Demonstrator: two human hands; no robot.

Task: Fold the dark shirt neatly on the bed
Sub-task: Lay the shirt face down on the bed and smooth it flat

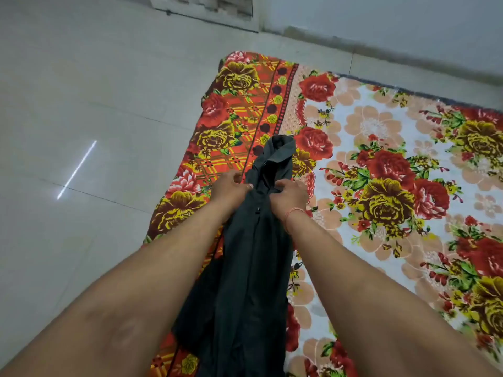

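The dark shirt (245, 268) hangs bunched in a long narrow shape over the left part of the bed (381, 118), its collar at the far end and a small button showing down its front. My left hand (228, 189) pinches the shirt's left edge just below the collar. My right hand (290, 195), with an orange thread around the wrist, grips the right edge at the same height. Both forearms reach forward, one on each side of the shirt. The shirt's lower end is cut off by the bottom of the frame.
The bed is a low mattress on the floor, covered by a floral sheet with a red and yellow border (234, 110) along its left side. Pale floor tiles (81, 131) lie to the left. A wall (394, 23) runs behind the bed.
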